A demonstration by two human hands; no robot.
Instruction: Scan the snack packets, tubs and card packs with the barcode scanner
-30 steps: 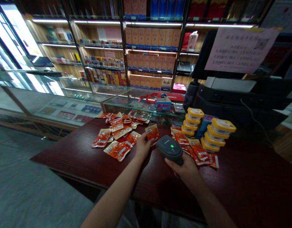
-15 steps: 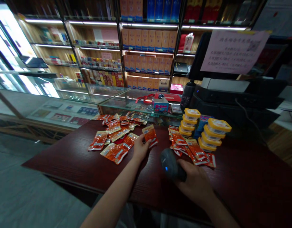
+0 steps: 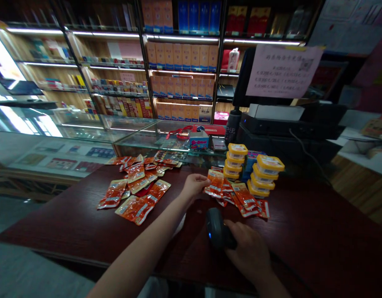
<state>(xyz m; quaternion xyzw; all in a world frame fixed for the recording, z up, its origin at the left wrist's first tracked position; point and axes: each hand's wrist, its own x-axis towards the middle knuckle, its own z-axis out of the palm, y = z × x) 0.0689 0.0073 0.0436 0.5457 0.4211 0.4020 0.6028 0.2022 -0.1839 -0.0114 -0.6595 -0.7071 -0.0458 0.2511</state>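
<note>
Left hand [image 3: 193,186] pinching a packet [image 3: 215,182]; right hand [image 3: 250,249] around a scanner [image 3: 215,228].

The left fingers are clamped on the packet's left edge, the packet sitting just right of their tips at the right pile [image 3: 245,197]; whether it touches the pile I cannot tell. It looks light, soft and a bit slippery, so a pinch at the flat rim should suit it better than a squeeze in the middle. It is a flat rectangle of glossy orange film. The right fingers wrap the scanner's handle, its rounded dark head to their left. Left of the left fingers spreads the left pile [image 3: 137,184], shiny and crinkled; to their right stand boxy, yellow-lidded tubs [image 3: 263,178]. The table [image 3: 85,234] is dark and wood-grained.
</note>
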